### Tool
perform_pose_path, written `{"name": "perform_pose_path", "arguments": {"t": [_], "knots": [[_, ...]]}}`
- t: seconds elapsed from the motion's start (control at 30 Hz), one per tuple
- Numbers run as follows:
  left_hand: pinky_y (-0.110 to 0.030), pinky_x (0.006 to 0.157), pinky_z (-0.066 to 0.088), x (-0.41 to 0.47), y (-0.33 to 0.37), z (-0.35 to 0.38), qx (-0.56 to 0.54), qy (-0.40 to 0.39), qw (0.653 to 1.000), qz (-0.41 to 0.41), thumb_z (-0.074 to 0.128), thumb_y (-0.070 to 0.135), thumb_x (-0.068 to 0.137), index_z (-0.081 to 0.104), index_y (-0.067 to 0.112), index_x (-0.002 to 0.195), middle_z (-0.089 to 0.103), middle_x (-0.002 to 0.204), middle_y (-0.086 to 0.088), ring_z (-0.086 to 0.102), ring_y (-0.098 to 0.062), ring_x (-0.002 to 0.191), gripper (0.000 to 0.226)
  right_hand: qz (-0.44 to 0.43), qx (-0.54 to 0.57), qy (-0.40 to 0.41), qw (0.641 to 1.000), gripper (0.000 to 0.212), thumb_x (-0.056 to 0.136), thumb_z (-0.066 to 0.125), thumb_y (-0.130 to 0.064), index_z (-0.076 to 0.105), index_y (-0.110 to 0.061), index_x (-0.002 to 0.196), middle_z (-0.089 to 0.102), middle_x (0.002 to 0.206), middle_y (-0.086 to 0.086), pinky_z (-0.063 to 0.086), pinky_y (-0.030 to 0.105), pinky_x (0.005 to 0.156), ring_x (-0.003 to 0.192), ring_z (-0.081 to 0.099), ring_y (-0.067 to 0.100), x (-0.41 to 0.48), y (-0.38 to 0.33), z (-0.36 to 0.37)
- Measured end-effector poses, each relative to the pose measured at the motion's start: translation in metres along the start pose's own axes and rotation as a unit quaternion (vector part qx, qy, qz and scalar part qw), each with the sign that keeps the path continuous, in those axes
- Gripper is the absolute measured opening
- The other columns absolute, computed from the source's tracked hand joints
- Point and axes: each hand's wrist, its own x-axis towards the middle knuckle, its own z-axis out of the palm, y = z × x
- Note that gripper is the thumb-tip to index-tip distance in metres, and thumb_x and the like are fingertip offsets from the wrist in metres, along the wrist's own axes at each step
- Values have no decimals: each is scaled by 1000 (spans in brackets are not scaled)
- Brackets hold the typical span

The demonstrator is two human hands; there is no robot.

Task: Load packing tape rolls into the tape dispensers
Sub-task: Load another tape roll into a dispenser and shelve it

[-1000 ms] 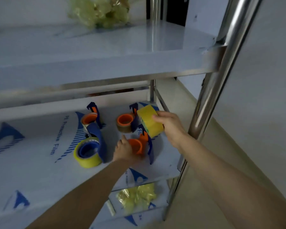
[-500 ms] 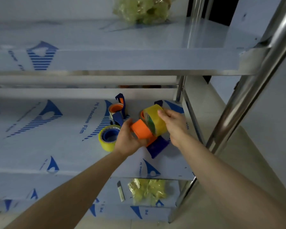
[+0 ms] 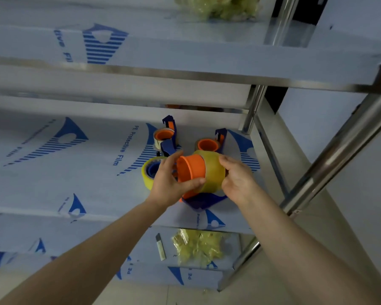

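Head view: your left hand point(image 3: 167, 183) wraps its fingers and thumb around the smooth orange plastic hub point(image 3: 190, 170) of a tape dispenser point(image 3: 205, 200), whose dark blue frame juts out below your hands. Your right hand point(image 3: 235, 179) grips a glossy, translucent yellow tape roll point(image 3: 213, 172), thumb on top and fingers curled behind it. The roll sits around the right end of the hub, held just above the middle shelf point(image 3: 75, 168). The rest of the hub sticks out to the left as a ribbed cylinder.

The shelf is covered in pale protective film printed with blue logos. Just left of your left hand a second yellow roll point(image 3: 146, 175) with a blue core lies flat on it. Farther back stand two more blue dispensers point(image 3: 165, 137) point(image 3: 208, 144), each with an orange hub facing up. A polished steel post point(image 3: 339, 150) rises at the right. On the top shelf lies a crumpled yellowish plastic bag point(image 3: 218, 7).
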Motion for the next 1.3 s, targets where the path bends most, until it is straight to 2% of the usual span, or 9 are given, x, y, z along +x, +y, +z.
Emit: {"name": "perform_pose_path", "arguments": {"t": [0.37,0.57,0.77,0.87,0.93,1.0,1.1,1.23,1.3], "knots": [[-36,102,45,-4,12,-3,37,5,999,11,73,55,47,35,23,142,32,138,0,43,-18,124,107,48,39,-92,994,38,94,51,-22,50,-12,130,56,126,18,45,55,97,114,55,36,-3,-2,4],[-21,96,36,-3,18,13,43,-15,999,10,84,39,61,34,23,142,31,136,3,37,-8,119,96,132,50,-152,978,47,88,58,-39,47,-24,131,61,123,18,57,45,71,106,63,37,-5,-2,-17],[-29,100,42,-3,31,30,11,-27,999,25,71,45,61,36,22,140,35,135,5,39,-13,124,90,61,53,-161,984,41,87,59,-30,56,-9,122,66,112,15,55,41,77,100,65,29,-11,-4,-29],[-25,88,49,-8,38,38,-72,19,997,23,66,47,59,49,23,128,50,123,4,51,-11,113,75,-27,41,-149,988,36,80,64,-20,60,-6,113,67,103,13,54,39,79,94,64,26,-10,0,-35],[-20,74,47,-10,46,40,-190,85,977,-48,65,37,70,56,19,112,60,103,2,57,-14,98,47,-86,9,-155,984,34,72,65,-19,62,-9,105,68,96,8,50,39,85,93,62,24,-11,-1,-36],[-24,69,49,-4,56,38,-291,64,942,-151,61,38,84,64,12,100,68,90,-3,64,-20,89,30,-124,-29,-186,974,30,70,64,-19,63,-14,100,71,89,0,50,33,84,88,64,17,-12,-1,-38],[-35,78,56,4,67,35,-323,1,928,-184,62,54,75,66,9,104,72,101,-13,69,-23,94,54,-143,-90,-239,956,30,72,65,-15,59,-19,102,74,89,-6,53,29,85,90,67,11,-13,3,-41],[-38,81,55,5,66,36,-360,0,913,-191,60,28,87,56,-1,121,67,112,-17,66,-26,95,44,-141,-115,-239,954,30,81,60,4,60,-20,99,74,87,-8,54,26,87,92,67,12,-13,8,-44],[-40,88,53,4,60,37,-369,-25,913,-176,56,21,90,58,-1,120,65,117,-19,64,-28,103,37,-133,-129,-222,957,19,82,63,-8,67,-23,93,74,88,-5,50,36,94,97,65,18,-13,5,-45]]}}
